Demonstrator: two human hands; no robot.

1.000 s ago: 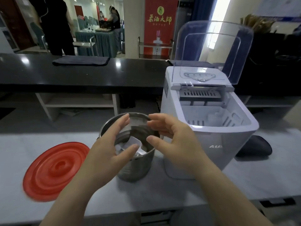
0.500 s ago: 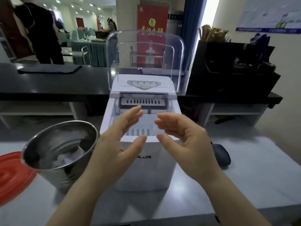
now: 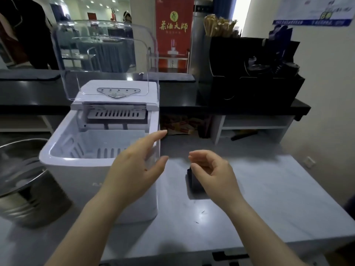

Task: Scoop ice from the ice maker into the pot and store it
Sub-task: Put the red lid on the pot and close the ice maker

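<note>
A pale grey counter point(image 3: 278, 189) is seen across the lower view. The white ice maker point(image 3: 76, 181) is set toward its left side, back from the front edge; its clear lid point(image 3: 107, 54) is stood upright at the rear, and the slotted white basket point(image 3: 99, 143) inside is exposed. The steel pot point(image 3: 25, 189) is placed at the counter's left edge, just beside the machine, its mouth uncovered; pale shapes inside are too blurred to be named. The left hand point(image 3: 134, 169) is held before the machine's right front corner, fingers extended and released. The right hand point(image 3: 213, 173) is held mid-counter, fingers loosely curled, nothing grasped, above a small dark object point(image 3: 192, 181).
</note>
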